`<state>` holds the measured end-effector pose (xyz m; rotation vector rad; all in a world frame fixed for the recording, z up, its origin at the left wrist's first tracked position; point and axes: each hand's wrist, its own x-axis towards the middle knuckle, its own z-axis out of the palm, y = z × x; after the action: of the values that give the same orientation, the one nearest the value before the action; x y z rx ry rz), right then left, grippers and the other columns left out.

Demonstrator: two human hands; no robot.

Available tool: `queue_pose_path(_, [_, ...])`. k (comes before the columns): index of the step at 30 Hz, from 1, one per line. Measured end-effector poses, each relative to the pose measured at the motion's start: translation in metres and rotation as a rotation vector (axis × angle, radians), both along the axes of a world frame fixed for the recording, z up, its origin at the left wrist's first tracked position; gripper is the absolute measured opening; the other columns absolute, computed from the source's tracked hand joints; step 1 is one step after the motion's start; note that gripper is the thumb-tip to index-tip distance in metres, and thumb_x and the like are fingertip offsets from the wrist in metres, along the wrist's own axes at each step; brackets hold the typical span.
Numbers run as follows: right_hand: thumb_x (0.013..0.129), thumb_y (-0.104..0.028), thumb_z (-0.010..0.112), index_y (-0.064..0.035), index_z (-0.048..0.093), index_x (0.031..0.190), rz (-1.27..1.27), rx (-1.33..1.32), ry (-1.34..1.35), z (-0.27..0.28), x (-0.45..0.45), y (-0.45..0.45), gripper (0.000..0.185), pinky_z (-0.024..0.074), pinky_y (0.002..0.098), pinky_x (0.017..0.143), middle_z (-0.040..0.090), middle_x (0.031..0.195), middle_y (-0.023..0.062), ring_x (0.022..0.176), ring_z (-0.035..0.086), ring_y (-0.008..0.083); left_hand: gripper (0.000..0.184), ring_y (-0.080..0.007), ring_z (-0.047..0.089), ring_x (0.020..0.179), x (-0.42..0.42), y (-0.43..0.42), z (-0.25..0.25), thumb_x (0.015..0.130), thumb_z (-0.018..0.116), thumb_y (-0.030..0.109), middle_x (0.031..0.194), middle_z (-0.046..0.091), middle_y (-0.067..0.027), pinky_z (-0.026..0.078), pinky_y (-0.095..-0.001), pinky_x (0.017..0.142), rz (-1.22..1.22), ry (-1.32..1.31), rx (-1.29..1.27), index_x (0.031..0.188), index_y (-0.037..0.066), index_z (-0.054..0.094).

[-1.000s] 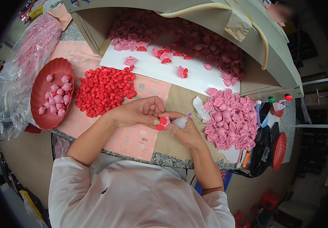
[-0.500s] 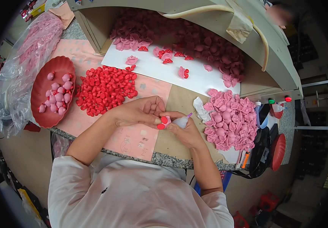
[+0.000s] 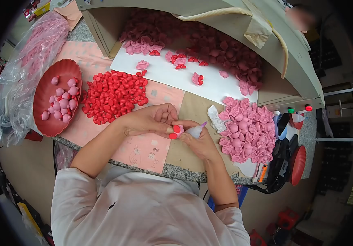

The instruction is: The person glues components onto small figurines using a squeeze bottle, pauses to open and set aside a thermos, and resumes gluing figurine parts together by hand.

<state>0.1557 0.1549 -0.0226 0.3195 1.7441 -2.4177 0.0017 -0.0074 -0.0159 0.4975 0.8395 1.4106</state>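
My left hand (image 3: 152, 119) is closed in a pinch on a small pink piece with two round red parts (image 3: 176, 131). Fingertips of my right hand (image 3: 199, 143) meet the same piece from the other side. Tucked in my right hand is a small translucent squeeze bottle (image 3: 194, 131), its purple tip pointing up and to the right, away from the piece. The underside of the piece is hidden by fingers. Beyond my left forearm lies a heap of small red parts (image 3: 115, 96). To the right of my hands is a pile of pink petal-shaped pieces (image 3: 248, 131).
A red scalloped dish (image 3: 41, 100) at left holds pink balls with red parts. Behind it lies a plastic bag (image 3: 10, 106). Crumpled tissue (image 3: 216, 119) sits beside the pink pile. A grey hood (image 3: 307, 53) overhangs more pink pieces. An orange marker (image 3: 263, 173) lies near the edge.
Both hands keep the same hold and position. Only the camera view has shifted very slightly.
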Motion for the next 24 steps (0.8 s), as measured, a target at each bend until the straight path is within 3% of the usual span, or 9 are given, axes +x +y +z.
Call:
queue_pose_path(5, [0.083,-0.012,0.067,-0.0013,0.056,0.118,-0.031,0.027,0.012,0.001,-0.001,-0.002,0.038,0.0431,0.0291,0.093,0.057,0.119,0.0077,0.105,0.054,0.0137,0.031,-0.0085,0.054,0.086,-0.002,0.0,0.003,0.08,0.066,-0.002,0.095,0.054,-0.0019,0.049,-0.0232,0.076,0.018,0.009,-0.022,0.101,0.006,0.046])
queue_pose_path(8, [0.082,-0.009,0.068,-0.0013,0.055,0.117,-0.104,0.064,0.028,0.006,-0.003,-0.005,0.038,0.0438,0.0286,0.091,0.058,0.116,0.0081,0.103,0.055,0.0138,0.029,-0.0086,0.056,0.097,-0.005,0.0,-0.003,0.083,0.066,0.005,0.101,0.055,-0.0013,0.05,-0.0262,0.084,0.038,0.1,0.022,0.107,0.007,0.049])
queue_pose_path(11, [0.079,-0.003,0.069,-0.0008,0.057,0.113,-0.284,0.061,0.116,0.015,-0.009,-0.011,0.036,0.0447,0.0278,0.089,0.059,0.111,0.0073,0.101,0.056,0.0143,0.033,-0.0117,0.054,0.105,0.003,0.004,0.004,0.084,0.064,0.004,0.107,0.055,-0.0035,0.049,-0.029,0.089,0.139,-0.008,0.017,0.113,0.005,0.049])
queue_pose_path(14, [0.075,0.002,0.07,-0.0001,0.058,0.109,-0.442,0.116,0.167,0.009,-0.007,-0.013,0.035,0.0455,0.0276,0.088,0.058,0.109,0.0068,0.1,0.056,0.0154,0.04,-0.0188,0.05,0.117,0.017,0.009,0.006,0.083,0.062,-0.003,0.121,0.05,-0.0085,0.045,-0.034,0.098,0.217,0.28,0.113,0.12,0.002,0.046])
queue_pose_path(21, [0.077,0.003,0.067,-0.0007,0.057,0.109,-0.507,0.461,0.366,0.0,-0.008,-0.017,0.034,0.0457,0.0273,0.087,0.053,0.114,0.0098,0.103,0.053,0.015,0.044,-0.0158,0.051,0.111,0.027,0.015,-0.016,0.081,0.065,-0.003,0.113,0.053,-0.0064,0.046,-0.0297,0.094,0.388,0.353,0.267,0.121,0.001,0.046])
queue_pose_path(24, [0.08,0.002,0.065,-0.0008,0.058,0.107,-0.516,0.327,0.359,0.009,-0.008,-0.024,0.028,0.0453,0.0271,0.087,0.052,0.115,0.0095,0.103,0.053,0.015,0.04,-0.0166,0.052,0.109,0.026,0.015,-0.018,0.08,0.062,-0.008,0.113,0.051,-0.0064,0.043,-0.0315,0.097,0.398,0.396,0.324,0.116,0.002,0.049])
